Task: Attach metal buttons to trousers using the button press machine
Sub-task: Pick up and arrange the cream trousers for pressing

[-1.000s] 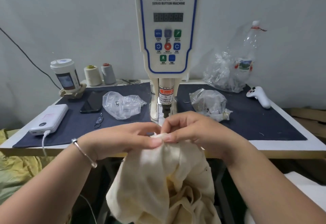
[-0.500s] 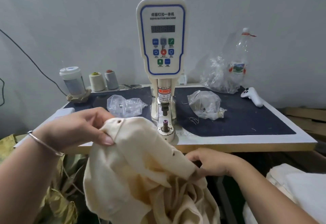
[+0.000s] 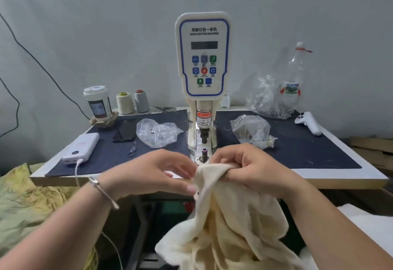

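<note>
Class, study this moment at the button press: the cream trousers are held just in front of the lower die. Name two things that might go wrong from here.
1. The right hand grips the cream trousers right beside the lower die; fingers could get pinched under the punch, as the warning label cautions.
2. The fabric is bunched, so extra layers might be pressed together. The left hand looks blurred.
</note>
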Tool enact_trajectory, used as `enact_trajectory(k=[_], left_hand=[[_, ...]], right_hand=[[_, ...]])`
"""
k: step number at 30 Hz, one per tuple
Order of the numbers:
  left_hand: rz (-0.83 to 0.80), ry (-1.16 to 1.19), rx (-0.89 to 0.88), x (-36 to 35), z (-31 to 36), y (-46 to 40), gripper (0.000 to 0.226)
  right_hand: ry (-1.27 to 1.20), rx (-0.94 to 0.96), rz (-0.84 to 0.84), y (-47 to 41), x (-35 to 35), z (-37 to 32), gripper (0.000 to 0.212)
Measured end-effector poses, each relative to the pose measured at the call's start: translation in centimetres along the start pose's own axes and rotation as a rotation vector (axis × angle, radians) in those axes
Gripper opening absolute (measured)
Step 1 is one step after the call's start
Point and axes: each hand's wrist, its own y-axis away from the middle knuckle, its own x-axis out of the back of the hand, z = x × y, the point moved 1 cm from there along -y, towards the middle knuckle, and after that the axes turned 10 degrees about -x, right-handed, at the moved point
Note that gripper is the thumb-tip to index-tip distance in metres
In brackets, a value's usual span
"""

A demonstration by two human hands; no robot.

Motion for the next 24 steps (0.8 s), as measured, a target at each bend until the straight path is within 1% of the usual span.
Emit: enact_trajectory(k=[1, 2, 4, 5, 6, 7, 9, 12, 14, 16, 18, 20, 22, 24], left_hand=[[0.075, 0.003, -0.038, -0.9, -0.1, -0.5, 0.033], [0.174, 0.004, -0.07, -1.5, -0.4, -0.8, 0.028], [0.377, 0.021, -0.123, -2.6, -1.1, -1.3, 0.029], [0.449, 0.041, -0.137, -3.1, -1.6, -1.5, 0.032], [0.477, 0.067, -0.144, -3.5, -2.0, -1.7, 0.034], [0.463, 0.09, -0.149, -4.0, -2.4, -1.9, 0.032], [0.387, 0.146, -0.155, -4.9, -3.0, -2.4, 0.033], [0.319, 0.309, -0.162, -5.6, -3.4, -2.8, 0.029], [0.281, 0.399, -0.143, -5.3, -3.5, -2.5, 0.025], [0.256, 0.425, -0.119, -4.3, -3.5, -1.9, 0.018], [0.277, 0.471, -0.081, -2.7, -3.8, -0.9, 0.025], [0.291, 0.557, -0.048, -1.1, -4.3, 0.1, 0.027], [0.307, 0.635, -0.025, 0.2, -4.6, 0.9, 0.027], [0.378, 0.674, -0.003, 1.6, -4.7, 1.4, 0.033]], right_hand=[[-0.019, 0.007, 0.041, 0.1, 0.0, -0.2, 0.022], [-0.041, 0.012, 0.087, 0.2, 0.1, -0.3, 0.017], [-0.076, 0.014, 0.159, 0.5, 0.7, -0.1, 0.012], [-0.079, 0.017, 0.173, 0.5, 1.0, 0.2, 0.011], [-0.088, 0.016, 0.171, 0.5, 1.1, 0.4, 0.009], [-0.114, 0.015, 0.155, 0.5, 1.2, 0.7, 0.009], [-0.191, 0.013, 0.105, 0.5, 1.0, 0.9, 0.013], [-0.249, 0.013, 0.068, 0.4, 1.0, 1.1, 0.02], [-0.25, -0.002, 0.074, 0.2, 1.3, 1.4, 0.021], [-0.226, -0.032, 0.115, -0.1, 1.7, 2.0, 0.02], [-0.151, -0.102, 0.107, -0.4, 1.8, 2.9, 0.018], [-0.072, -0.184, -0.003, -0.8, 1.6, 3.9, 0.017], [-0.036, -0.254, -0.071, -1.2, 1.7, 4.9, 0.017], [-0.046, -0.305, -0.061, -1.6, 2.4, 6.1, 0.014]])
